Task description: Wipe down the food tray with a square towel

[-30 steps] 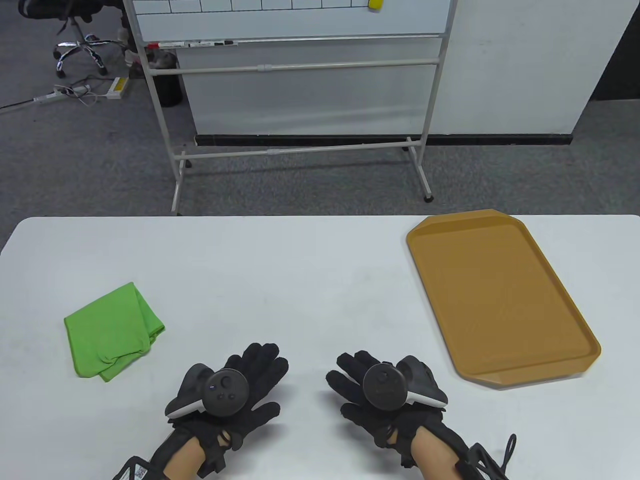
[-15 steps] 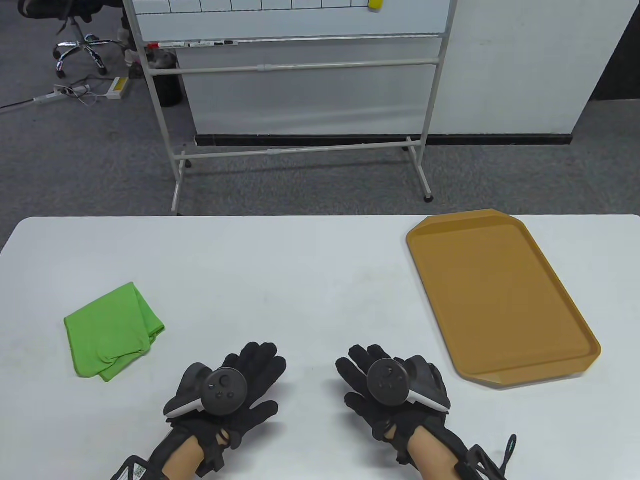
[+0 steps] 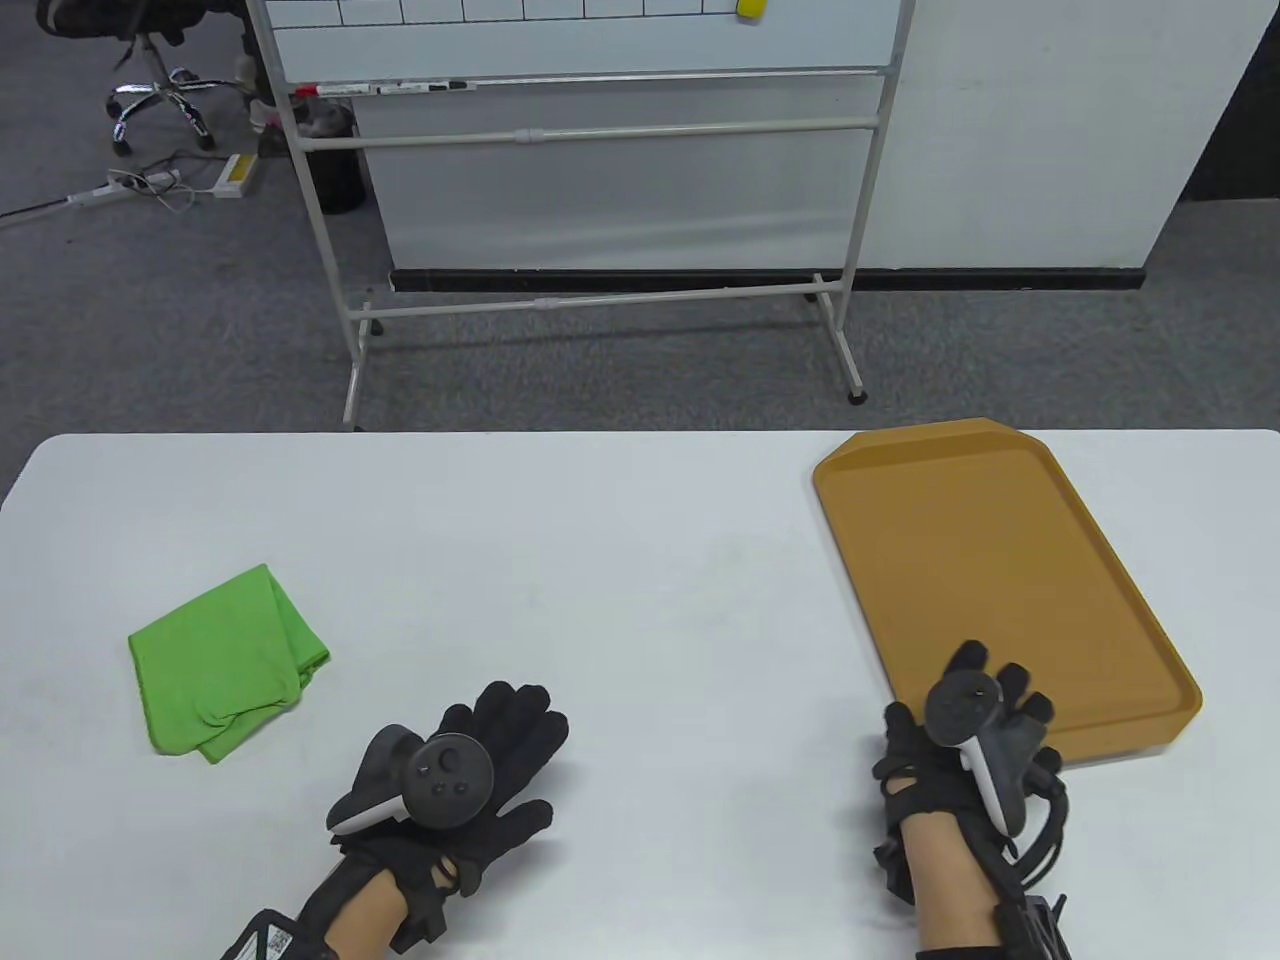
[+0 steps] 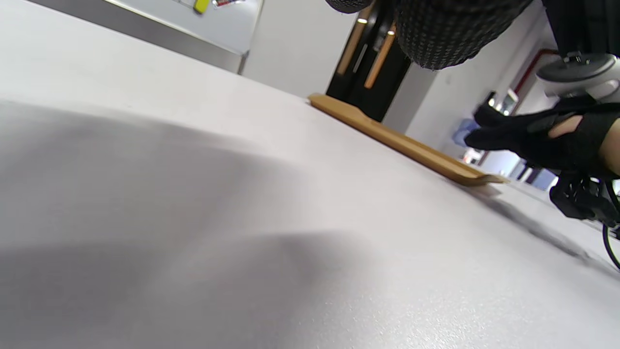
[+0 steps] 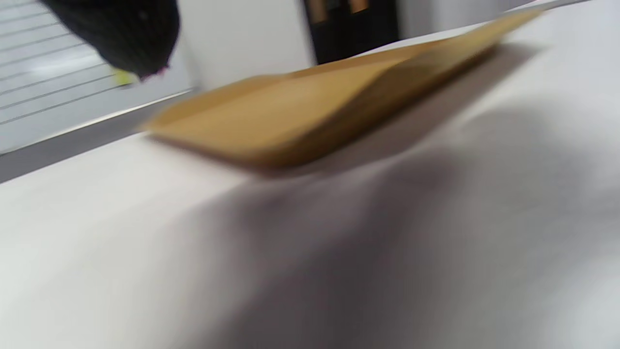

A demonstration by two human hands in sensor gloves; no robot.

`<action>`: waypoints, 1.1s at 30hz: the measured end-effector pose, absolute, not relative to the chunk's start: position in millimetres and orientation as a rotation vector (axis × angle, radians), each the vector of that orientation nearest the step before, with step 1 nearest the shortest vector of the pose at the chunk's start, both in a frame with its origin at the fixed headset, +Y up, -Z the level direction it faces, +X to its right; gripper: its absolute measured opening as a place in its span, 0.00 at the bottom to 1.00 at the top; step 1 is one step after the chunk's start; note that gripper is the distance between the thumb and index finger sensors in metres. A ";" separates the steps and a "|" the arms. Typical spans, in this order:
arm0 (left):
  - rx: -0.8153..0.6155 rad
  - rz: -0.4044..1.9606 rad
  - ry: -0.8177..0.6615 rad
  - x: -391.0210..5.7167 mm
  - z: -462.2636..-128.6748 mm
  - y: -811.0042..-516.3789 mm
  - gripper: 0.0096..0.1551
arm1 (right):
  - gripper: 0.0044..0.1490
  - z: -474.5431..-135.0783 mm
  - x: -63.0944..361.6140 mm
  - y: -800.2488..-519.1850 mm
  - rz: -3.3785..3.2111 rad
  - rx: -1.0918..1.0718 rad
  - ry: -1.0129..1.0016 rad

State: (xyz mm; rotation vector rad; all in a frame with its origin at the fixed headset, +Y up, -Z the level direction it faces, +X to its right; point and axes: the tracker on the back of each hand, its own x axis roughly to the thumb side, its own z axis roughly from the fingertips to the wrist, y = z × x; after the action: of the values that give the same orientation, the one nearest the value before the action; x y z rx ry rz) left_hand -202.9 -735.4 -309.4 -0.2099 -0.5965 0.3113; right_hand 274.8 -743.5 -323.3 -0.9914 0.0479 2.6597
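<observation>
A brown food tray (image 3: 990,580) lies on the right side of the white table; it also shows in the left wrist view (image 4: 402,143) and, blurred, in the right wrist view (image 5: 310,116). A folded green square towel (image 3: 225,665) lies on the left side. My left hand (image 3: 500,745) lies open and flat on the table near the front, right of the towel and apart from it. My right hand (image 3: 975,700) is over the tray's near left corner, fingers spread over the rim, holding nothing.
The white table (image 3: 600,560) stretches between towel and tray. Beyond its far edge stands a wheeled whiteboard (image 3: 590,150) on grey carpet, with an office chair (image 3: 150,80) at the far left.
My right hand has moved right and a little forward, from the table's front middle to the tray's near left corner. My left hand has barely shifted. Towel and tray have not moved.
</observation>
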 end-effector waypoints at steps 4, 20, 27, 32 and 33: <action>-0.214 0.319 -0.577 -206.0 -312.1 -737.6 0.47 | 0.62 -313.8 322.1 -758.9 2.472 -1.209 0.108; -0.234 0.321 -0.541 -210.4 -316.8 -745.0 0.47 | 0.62 -322.1 348.2 -780.5 2.109 -1.334 0.059; -0.241 0.321 -0.547 -206.3 -317.0 -746.8 0.47 | 0.66 -323.2 356.2 -774.9 2.020 -1.257 -0.169; -0.229 0.316 -0.550 -205.8 -316.2 -744.6 0.47 | 0.62 -320.1 355.0 -746.8 2.081 -1.123 -0.211; -0.225 0.319 -0.547 -206.6 -316.4 -744.1 0.47 | 0.59 -319.8 354.4 -743.4 2.088 -1.096 -0.222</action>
State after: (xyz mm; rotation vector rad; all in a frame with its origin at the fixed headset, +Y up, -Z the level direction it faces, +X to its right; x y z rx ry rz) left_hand -206.6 -744.1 -316.4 -0.2246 -0.5467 0.3190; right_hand 354.4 -743.4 -319.8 -1.0955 -0.2221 2.0881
